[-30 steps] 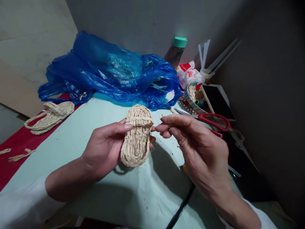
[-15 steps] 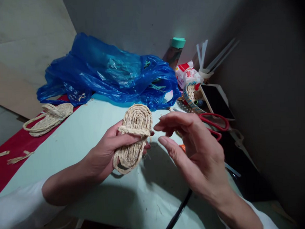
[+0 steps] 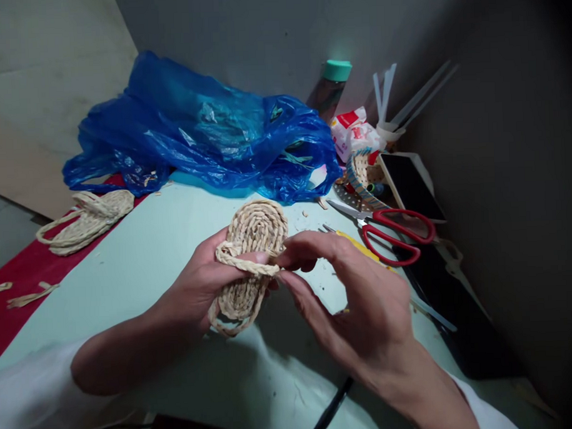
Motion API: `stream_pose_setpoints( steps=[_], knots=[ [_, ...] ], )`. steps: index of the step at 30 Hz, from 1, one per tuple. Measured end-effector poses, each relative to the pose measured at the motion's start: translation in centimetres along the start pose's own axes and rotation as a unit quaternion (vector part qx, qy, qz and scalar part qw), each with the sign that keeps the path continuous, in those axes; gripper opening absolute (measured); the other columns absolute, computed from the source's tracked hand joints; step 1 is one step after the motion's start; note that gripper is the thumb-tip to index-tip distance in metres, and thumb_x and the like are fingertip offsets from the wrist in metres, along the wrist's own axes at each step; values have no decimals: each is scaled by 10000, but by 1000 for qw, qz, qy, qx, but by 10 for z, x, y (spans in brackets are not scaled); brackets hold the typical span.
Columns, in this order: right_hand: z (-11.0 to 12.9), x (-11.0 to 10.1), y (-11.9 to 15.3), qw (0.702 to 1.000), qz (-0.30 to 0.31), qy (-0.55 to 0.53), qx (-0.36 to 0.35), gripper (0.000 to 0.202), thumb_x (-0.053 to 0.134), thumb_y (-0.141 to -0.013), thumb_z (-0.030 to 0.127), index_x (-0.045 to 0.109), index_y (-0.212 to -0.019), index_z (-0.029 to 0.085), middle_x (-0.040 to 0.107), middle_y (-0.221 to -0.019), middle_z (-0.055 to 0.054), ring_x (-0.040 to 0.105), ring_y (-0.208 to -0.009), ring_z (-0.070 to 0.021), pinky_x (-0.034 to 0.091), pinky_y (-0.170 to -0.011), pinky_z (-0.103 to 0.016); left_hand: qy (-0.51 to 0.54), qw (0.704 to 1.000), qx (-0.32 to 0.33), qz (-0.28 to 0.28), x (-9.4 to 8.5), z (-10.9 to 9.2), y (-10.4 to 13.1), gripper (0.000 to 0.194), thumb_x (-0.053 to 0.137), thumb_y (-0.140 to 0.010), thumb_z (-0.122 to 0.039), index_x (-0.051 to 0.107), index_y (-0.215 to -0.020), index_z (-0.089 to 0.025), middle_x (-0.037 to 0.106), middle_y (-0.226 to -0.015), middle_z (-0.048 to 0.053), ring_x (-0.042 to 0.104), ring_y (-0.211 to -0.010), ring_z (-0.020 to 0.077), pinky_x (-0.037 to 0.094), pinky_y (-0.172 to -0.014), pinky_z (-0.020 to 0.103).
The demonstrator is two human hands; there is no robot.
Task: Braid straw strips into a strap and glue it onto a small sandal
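Note:
A small slipper woven from braided straw (image 3: 258, 225) is held over the table by my left hand (image 3: 198, 274). Its sole is coiled in ovals, and a loop of braid hangs at the lower end. My left thumb lies under the braided strap that crosses the sole; the other fingers are mostly hidden behind it. My right hand (image 3: 349, 300) pinches at the strap's right end with thumb and forefinger. Whether a loose strand sits between those fingertips is too small to tell. Another woven straw slipper (image 3: 92, 221) lies at the left on red cloth.
Red-handled scissors (image 3: 385, 230) and a yellow-handled tool (image 3: 357, 243) lie right of my hands. Behind is a crumpled blue plastic bag (image 3: 184, 130). A bottle with a green cap (image 3: 336, 70), a basket (image 3: 362, 174), white sticks (image 3: 387, 92) and a dark-screened device (image 3: 411, 185) crowd the back right.
My right hand has moved left and closed at the strap's right end. The strap now stands looser and more raised over my left thumb. The scissors show more fully.

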State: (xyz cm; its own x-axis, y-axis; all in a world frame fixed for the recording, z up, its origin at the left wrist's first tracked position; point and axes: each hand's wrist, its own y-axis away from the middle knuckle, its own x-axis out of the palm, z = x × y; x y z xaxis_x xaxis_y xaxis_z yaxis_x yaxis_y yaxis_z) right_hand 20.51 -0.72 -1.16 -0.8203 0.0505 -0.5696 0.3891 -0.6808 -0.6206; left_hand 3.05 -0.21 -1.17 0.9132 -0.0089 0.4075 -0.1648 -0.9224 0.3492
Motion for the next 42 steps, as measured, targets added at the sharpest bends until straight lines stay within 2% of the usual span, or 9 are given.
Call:
stream_pose_setpoints(
  steps=[8, 14, 20, 24, 27, 33, 37, 40, 42],
  knots=[
    [1, 4, 4, 1000, -15, 16, 16, 238, 649, -884, 150, 540, -1088, 207, 668, -893, -20, 622, -787, -138, 528, -711, -260, -34, 999, 6, 3, -3, 0, 0, 302, 781, -738, -204, 682, -1021, -170, 747, -924, 63, 704, -866, 222, 545, -725, 233],
    [1, 8, 6, 997, -24, -13, 71, 196, 639, -890, 152, 545, -1053, 209, 651, -885, -13, 620, -767, -127, 530, -700, -245, -66, 998, -1, -17, -2, 1, -2, 371, 771, -713, -164, 658, -1066, -152, 736, -944, 86, 695, -872, 267, 555, -771, 315],
    [-1, 9, 5, 999, -15, 6, 45, 172, 654, -883, 129, 559, -1017, 178, 651, -882, -11, 625, -780, -106, 501, -734, -203, -108, 993, 22, -33, -8, 5, -6, 419, 782, -692, -153, 660, -1092, -170, 733, -958, 62, 683, -866, 236, 548, -712, 251],
    [-5, 8, 3, 999, -4, 13, 50, 144, 658, -881, 132, 569, -990, 162, 662, -861, -17, 634, -765, -107, 487, -713, -194, -51, 998, -6, -22, -9, 6, -9, 404, 746, -725, -145, 627, -1110, -165, 725, -897, 60, 674, -727, 184, 546, -663, 250],
    [-13, 7, 1, 996, -4, -21, 92, 129, 655, -884, 159, 573, -983, 163, 671, -859, -18, 647, -758, -109, 495, -698, -198, 8, 999, -34, -12, -7, 5, -10, 374, 687, -740, -112, 604, -1103, -133, 712, -834, 79, 669, -629, 181, 558, -628, 286],
    [-23, 2, -4, 983, 3, -72, 166, 148, 609, -916, 221, 594, -1058, 182, 717, -960, -36, 695, -850, -148, 519, -772, -257, 79, 995, -44, 40, -6, -5, -11, 397, 588, -761, -84, 608, -1156, -108, 719, -967, 127, 708, -714, 231, 581, -668, 342],
    [-18, -3, -7, 978, -32, -79, 190, 165, 532, -950, 249, 593, -1097, 206, 711, -1048, -41, 696, -840, -154, 511, -739, -273, 91, 994, -52, 29, -9, -14, -12, 413, 539, -770, -113, 599, -1174, -52, 728, -937, 169, 710, -724, 262, 583, -682, 390],
    [-19, -6, -8, 967, -56, -97, 229, 174, 481, -968, 300, 599, -1052, 203, 712, -1002, -37, 672, -747, -144, 488, -667, -270, 96, 994, -43, 11, -10, -20, -12, 420, 511, -795, -151, 596, -1177, 0, 731, -922, 206, 704, -714, 269, 578, -666, 396],
    [-21, -6, -9, 961, -38, -110, 250, 197, 461, -973, 326, 606, -1014, 200, 715, -942, -30, 652, -718, -143, 471, -673, -277, 109, 994, -25, 7, -9, -24, -12, 436, 503, -797, -144, 588, -1201, -3, 737, -938, 207, 712, -743, 277, 574, -674, 390]
  ],
)
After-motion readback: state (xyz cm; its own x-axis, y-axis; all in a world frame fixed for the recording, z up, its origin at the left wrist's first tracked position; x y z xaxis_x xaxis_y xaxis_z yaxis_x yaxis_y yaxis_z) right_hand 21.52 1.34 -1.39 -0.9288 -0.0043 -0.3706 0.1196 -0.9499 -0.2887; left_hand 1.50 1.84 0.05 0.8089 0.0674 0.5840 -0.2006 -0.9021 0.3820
